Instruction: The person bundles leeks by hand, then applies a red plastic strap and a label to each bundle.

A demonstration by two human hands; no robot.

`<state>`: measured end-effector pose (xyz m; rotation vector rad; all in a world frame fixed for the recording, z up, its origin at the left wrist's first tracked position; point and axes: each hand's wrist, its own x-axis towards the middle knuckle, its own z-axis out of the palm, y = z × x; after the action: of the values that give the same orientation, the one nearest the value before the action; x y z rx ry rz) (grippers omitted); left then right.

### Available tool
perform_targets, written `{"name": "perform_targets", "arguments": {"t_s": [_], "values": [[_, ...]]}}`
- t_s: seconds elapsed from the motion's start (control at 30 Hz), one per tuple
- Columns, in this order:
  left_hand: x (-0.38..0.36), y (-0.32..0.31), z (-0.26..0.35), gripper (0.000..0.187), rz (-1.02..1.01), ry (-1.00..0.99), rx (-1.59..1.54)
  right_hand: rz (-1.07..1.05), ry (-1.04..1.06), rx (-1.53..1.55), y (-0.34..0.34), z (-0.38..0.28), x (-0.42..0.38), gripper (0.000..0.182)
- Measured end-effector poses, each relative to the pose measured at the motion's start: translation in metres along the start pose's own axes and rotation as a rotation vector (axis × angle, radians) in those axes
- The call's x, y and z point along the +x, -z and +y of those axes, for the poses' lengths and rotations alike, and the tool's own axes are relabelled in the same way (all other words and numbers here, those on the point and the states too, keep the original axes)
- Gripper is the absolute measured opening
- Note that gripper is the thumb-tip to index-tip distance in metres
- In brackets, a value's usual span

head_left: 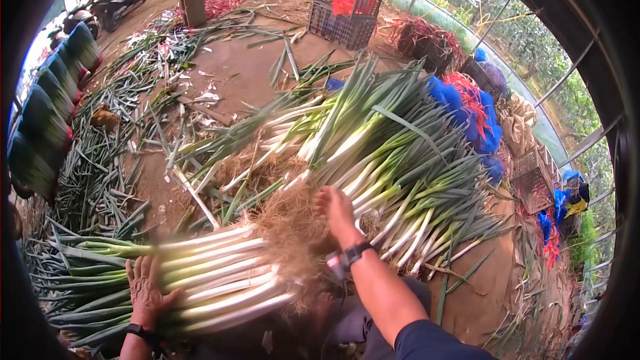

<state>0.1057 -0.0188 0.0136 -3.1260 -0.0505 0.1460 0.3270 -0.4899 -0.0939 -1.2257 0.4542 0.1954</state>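
My left hand (148, 291) lies flat with spread fingers on a row of long green onions (220, 273), where the white stalks turn green. Their brown roots (291, 217) point right, partly blurred. My right hand (335, 211) is just beyond those roots, at the near side of a large heap of green onions (400, 140). Its fingers look bent, but blur and the angle hide whether they grip a stalk. The heap's white ends face me and its leaves fan out to the back and right.
Loose leaves and trimmings (100, 160) litter the ground at left. Bundled green onions (50, 113) stand along the left edge. Black plastic crates (343, 23) are stacked at the back. Blue netting (460, 103) and red ties (470, 93) lie behind the heap. A motorcycle (120, 0) stands back left.
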Motion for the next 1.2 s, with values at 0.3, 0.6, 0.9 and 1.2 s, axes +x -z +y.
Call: {"name": "perform_targets", "arguments": {"t_s": [0.3, 0.6, 0.9, 1.2], "values": [[0.004, 0.011, 0.008, 0.104, -0.016, 0.020, 0.005, 0.258, -0.054, 0.064, 0.095, 0.111, 0.171, 0.055], [0.006, 0.000, 0.001, 0.105, 0.024, 0.000, 0.034, 0.351, -0.108, -0.327, 0.073, 0.079, 0.206, 0.023], [0.005, 0.004, 0.005, 0.099, 0.041, 0.022, -0.044, 0.224, 0.064, 0.435, 0.110, 0.021, 0.137, 0.042], [0.001, -0.008, -0.003, 0.095, 0.102, -0.012, 0.003, -0.145, 0.450, 0.687, -0.026, -0.162, -0.067, 0.030]]}}
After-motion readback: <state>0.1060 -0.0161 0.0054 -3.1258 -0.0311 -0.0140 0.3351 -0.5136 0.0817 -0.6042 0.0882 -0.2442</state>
